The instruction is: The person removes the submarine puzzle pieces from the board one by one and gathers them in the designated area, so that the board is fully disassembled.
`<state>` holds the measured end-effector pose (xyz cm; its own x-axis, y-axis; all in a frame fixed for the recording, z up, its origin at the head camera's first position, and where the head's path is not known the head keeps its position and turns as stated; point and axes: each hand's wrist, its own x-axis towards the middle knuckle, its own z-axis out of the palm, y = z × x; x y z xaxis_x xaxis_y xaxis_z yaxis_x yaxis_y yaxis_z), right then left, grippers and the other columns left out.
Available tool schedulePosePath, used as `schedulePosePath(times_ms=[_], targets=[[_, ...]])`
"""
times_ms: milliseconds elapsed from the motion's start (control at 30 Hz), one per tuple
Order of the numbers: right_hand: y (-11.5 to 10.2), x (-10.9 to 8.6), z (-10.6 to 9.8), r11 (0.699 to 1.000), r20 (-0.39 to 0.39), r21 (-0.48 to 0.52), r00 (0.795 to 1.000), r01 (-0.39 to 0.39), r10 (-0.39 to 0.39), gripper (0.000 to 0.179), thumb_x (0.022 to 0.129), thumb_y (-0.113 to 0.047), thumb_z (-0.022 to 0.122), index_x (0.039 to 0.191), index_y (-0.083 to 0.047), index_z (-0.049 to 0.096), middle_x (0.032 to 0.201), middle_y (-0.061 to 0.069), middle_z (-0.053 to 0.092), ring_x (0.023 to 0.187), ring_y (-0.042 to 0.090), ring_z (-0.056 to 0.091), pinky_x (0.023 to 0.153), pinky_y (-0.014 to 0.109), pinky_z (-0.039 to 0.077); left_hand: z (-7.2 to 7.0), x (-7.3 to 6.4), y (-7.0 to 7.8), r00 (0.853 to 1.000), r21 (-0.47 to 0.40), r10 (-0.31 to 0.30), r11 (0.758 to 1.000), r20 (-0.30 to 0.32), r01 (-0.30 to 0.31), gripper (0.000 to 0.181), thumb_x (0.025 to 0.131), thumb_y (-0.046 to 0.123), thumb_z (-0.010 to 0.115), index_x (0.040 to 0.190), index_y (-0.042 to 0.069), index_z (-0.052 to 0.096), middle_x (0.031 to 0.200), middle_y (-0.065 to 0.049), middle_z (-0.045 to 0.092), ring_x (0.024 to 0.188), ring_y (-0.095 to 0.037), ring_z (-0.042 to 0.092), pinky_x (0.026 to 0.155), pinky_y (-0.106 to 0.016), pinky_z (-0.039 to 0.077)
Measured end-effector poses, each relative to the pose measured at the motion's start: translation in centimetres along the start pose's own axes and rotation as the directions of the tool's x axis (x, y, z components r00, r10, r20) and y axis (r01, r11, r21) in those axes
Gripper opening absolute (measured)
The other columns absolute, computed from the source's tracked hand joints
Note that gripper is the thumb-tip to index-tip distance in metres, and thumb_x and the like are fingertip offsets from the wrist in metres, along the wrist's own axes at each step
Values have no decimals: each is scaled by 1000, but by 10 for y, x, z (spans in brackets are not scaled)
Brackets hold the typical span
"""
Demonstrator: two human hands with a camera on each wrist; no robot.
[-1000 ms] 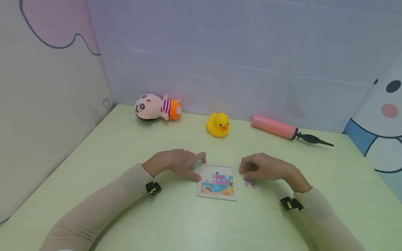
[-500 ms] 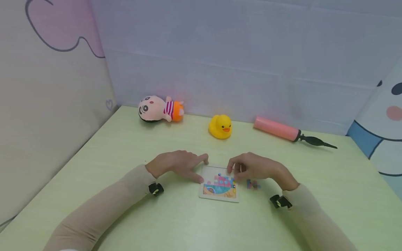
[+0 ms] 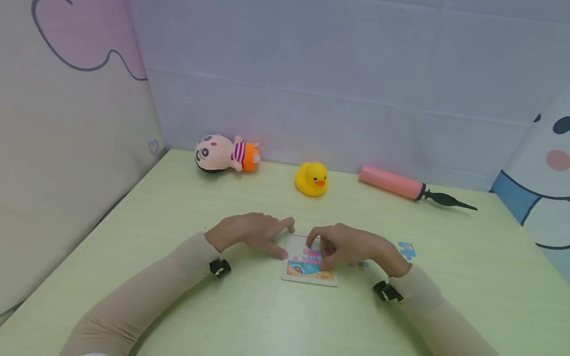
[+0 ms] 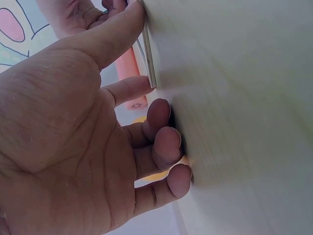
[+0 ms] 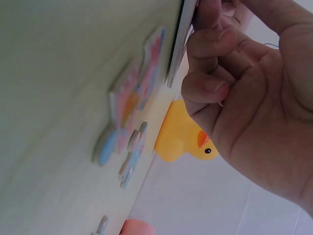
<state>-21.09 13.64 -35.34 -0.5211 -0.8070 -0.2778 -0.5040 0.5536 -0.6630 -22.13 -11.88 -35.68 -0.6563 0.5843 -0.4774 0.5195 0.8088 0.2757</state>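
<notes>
Moved left since the earlier frame, the right hand is seen over the puzzle, lower centre, where work seems centred; whether anything is pinched in its curled grip cannot be told. One board is steadied at its left edge by the left hand, thumb and forefinger spread. Counted: one loose piece at right, one part-hidden cluster beside the board, one doll upper left, one duck upper centre, one pump upper right.
</notes>
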Motion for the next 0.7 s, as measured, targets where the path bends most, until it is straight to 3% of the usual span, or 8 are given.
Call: schedulePosePath(times_ms=[700], targets=[[-3,1,6,999,-14,-5,999,-49,49,36,89,-12,77,116,-13,52,76,-5,58,66,10,52,64,26,45,1,0,-1,1000,-3,0,1000,-3,0,63,90,56,68,138,28,39,97,2,59,87,-18,57,82,-34,47]])
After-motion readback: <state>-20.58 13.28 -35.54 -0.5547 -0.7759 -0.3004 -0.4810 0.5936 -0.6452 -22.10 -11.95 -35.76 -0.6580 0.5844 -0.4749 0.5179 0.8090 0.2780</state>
